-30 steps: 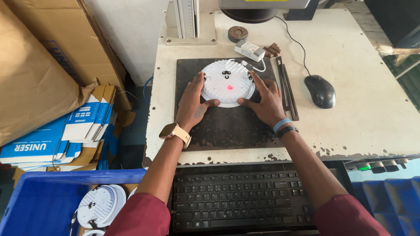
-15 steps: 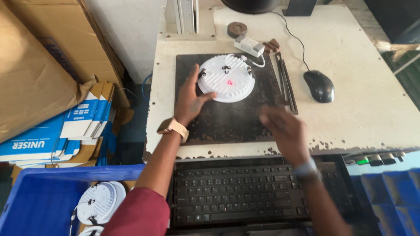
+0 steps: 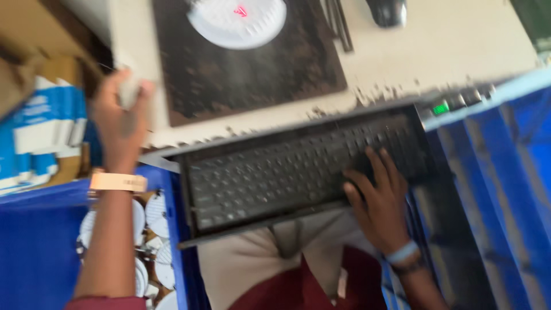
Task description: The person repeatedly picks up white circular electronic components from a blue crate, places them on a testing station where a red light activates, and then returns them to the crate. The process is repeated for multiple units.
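My right hand point(image 3: 377, 202) rests with fingers spread on the right part of a black keyboard point(image 3: 275, 172) on a pull-out tray. My left hand point(image 3: 117, 117) hangs in the air at the table's left edge, fingers loosely curled, holding nothing that I can make out; the picture is blurred. A white round disc point(image 3: 238, 23) with a red light spot on it lies on the dark mat point(image 3: 241, 74) at the top, away from both hands.
A blue crate point(image 3: 34, 252) at lower left holds several white discs point(image 3: 152, 215). Blue-and-white boxes point(image 3: 40, 135) stand at the left. A black mouse point(image 3: 387, 11) lies on the beige table point(image 3: 436, 51). Another blue bin point(image 3: 511, 172) is at the right.
My right hand dropped from the mat onto the keyboard. My left hand left the disc and moved to the table's left edge. The view tilted downward.
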